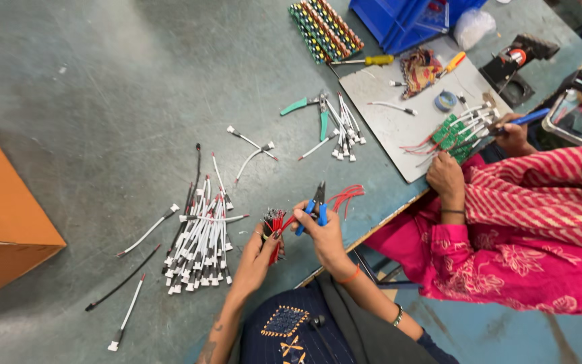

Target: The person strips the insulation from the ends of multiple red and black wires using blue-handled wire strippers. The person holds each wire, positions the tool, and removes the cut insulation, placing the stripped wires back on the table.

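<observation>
My left hand (259,251) grips a bundle of red and black wires (274,221) with bare ends pointing up. My right hand (325,232) holds blue-handled cutters (314,207), their jaws pointing away over the table. Loose red wires (345,195) lie just beyond the cutters. A heap of white cables with connectors (200,239) lies left of my left hand.
A co-worker in pink at the right holds a blue-handled soldering iron (523,119) over a green circuit board (454,137) on a grey plate (389,128). Green-handled pliers (311,108), a yellow screwdriver (372,61), a battery pack (325,28), a blue bin (399,20) and an orange box (1,209) stand about.
</observation>
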`<move>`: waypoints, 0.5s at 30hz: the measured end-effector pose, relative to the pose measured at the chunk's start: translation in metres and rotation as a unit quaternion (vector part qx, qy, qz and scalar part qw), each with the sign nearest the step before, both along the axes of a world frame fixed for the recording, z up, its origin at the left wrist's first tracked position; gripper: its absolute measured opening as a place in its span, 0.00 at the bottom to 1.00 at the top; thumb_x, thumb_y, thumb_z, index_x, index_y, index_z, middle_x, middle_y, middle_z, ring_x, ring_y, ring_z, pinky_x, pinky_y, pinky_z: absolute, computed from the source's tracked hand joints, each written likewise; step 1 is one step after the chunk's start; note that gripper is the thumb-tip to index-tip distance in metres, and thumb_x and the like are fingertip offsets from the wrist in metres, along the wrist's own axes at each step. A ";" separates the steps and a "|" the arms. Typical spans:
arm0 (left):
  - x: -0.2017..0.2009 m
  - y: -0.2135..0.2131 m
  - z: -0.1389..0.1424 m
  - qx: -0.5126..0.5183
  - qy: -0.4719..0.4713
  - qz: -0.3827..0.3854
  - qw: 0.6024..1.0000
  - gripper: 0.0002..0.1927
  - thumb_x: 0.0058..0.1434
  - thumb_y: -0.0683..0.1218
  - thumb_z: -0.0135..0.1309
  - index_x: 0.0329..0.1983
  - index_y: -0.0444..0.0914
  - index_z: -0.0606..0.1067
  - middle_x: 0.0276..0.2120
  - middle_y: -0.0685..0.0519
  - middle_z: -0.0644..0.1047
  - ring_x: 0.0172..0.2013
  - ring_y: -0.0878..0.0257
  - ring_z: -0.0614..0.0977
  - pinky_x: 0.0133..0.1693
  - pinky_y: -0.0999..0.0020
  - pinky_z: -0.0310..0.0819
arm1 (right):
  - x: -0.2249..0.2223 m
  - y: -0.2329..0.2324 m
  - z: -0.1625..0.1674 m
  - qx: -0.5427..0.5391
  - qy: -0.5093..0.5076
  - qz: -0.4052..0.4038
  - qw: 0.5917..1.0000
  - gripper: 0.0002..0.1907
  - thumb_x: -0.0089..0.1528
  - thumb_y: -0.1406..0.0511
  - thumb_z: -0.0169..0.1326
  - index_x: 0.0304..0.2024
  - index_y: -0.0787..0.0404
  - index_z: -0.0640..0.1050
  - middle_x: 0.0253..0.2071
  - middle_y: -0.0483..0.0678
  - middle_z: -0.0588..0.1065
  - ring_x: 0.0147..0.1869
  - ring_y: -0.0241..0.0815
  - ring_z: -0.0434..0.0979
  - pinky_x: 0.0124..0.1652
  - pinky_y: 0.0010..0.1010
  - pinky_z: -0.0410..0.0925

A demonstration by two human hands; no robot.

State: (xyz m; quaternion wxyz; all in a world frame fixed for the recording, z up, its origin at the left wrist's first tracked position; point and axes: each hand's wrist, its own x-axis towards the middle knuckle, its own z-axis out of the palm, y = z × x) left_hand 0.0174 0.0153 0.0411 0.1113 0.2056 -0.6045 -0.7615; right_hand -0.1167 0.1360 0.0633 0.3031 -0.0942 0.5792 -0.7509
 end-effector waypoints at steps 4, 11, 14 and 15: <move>-0.004 0.003 -0.014 0.055 0.011 0.036 0.998 0.13 0.72 0.49 0.46 0.52 0.36 0.70 0.32 0.54 0.76 0.32 0.68 0.77 0.37 0.71 0.75 | 0.003 -0.002 0.001 -0.011 0.008 0.013 1.000 0.09 0.63 0.67 0.60 0.43 0.66 0.79 0.32 0.46 0.78 0.35 0.35 0.80 0.38 0.26 0.72; -0.003 0.001 -0.011 0.007 -0.017 0.046 0.999 0.13 0.71 0.49 0.47 0.50 0.35 0.71 0.30 0.54 0.76 0.30 0.68 0.78 0.33 0.72 0.74 | 0.003 -0.006 -0.001 0.020 0.009 0.024 0.999 0.08 0.62 0.67 0.62 0.40 0.66 0.79 0.33 0.46 0.79 0.37 0.35 0.79 0.39 0.26 0.71; -0.003 -0.001 -0.007 -0.020 -0.044 0.063 0.997 0.14 0.70 0.49 0.48 0.52 0.36 0.71 0.28 0.54 0.77 0.29 0.69 0.79 0.33 0.72 0.75 | 0.001 -0.007 -0.005 0.027 -0.020 0.015 0.999 0.08 0.60 0.68 0.62 0.40 0.65 0.79 0.32 0.47 0.79 0.35 0.37 0.81 0.38 0.27 0.72; -0.003 -0.002 -0.006 -0.028 -0.039 0.063 0.997 0.14 0.70 0.49 0.48 0.51 0.35 0.71 0.28 0.54 0.77 0.29 0.69 0.79 0.33 0.72 0.74 | 0.000 -0.007 -0.006 0.028 -0.027 0.011 0.999 0.08 0.60 0.68 0.62 0.40 0.65 0.79 0.32 0.47 0.80 0.35 0.37 0.81 0.37 0.28 0.73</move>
